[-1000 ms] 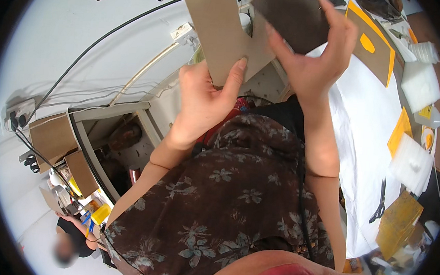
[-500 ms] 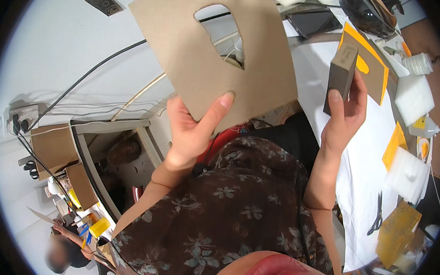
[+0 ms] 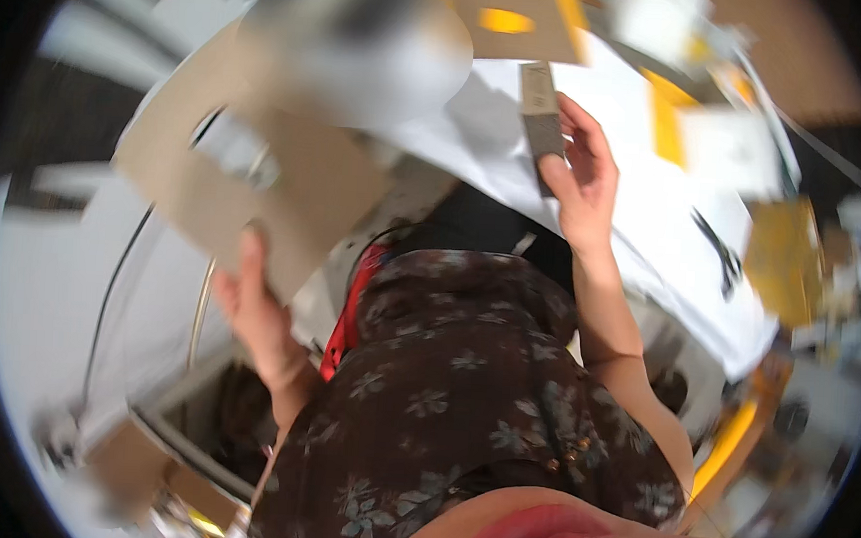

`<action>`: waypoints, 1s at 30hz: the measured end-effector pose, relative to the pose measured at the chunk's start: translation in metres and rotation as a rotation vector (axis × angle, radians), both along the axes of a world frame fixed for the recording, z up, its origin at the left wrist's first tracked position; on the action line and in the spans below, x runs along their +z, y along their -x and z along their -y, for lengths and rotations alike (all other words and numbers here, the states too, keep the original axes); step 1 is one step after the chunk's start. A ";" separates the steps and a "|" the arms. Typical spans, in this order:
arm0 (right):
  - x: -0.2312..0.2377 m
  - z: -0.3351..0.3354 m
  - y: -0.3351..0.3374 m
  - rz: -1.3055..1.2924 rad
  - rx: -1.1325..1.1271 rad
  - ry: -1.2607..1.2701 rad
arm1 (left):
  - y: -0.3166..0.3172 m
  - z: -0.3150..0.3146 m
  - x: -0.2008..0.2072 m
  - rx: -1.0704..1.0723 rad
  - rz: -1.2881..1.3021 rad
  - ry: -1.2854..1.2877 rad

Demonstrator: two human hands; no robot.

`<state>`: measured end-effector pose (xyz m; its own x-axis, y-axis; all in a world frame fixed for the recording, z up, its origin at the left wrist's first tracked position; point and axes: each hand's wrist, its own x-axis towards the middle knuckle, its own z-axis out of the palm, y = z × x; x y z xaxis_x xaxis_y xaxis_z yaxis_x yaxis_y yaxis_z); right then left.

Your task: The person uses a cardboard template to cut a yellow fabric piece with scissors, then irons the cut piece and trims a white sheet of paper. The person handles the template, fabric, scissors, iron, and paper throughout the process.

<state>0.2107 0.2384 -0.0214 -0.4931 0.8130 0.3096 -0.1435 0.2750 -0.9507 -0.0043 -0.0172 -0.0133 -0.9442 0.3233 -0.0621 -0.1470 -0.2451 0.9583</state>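
My left hand grips a brown cardboard sheet by its lower edge, thumb lying on the near face. An irregular hole is cut through the sheet. On the right, my right hand holds a small grey-brown block, which looks like a sanding sponge, upright between thumb and fingers. The block is over the white-covered table, apart from the cardboard. A large round pale disc, blurred, overlaps the far edge of the cardboard; its kind is unclear.
White sheeting covers the table. Scissors lie at the right beside a yellowish slab. Farther back is a brown board with a yellow border and oval. A yellow piece and blurred white blocks lie nearby.
The view has swung round, so the table fills more of the right and top. The cardboard sits lower and more tilted at left. Both hands keep their holds; the round disc now shows.
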 end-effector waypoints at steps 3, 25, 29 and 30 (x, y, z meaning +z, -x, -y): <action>-0.002 -0.035 -0.084 0.271 -0.443 -0.182 | -0.006 -0.022 0.014 -0.283 -0.091 0.001; 0.001 -0.161 -0.252 0.428 -1.080 -0.497 | -0.175 -0.297 0.024 -0.870 -1.446 0.303; -0.005 -0.223 -0.282 0.405 -1.073 -0.209 | -0.197 -0.319 0.002 -1.015 -1.487 0.333; -0.006 -0.233 -0.291 0.412 -0.925 -0.115 | -0.202 -0.323 0.000 -1.017 -1.527 0.349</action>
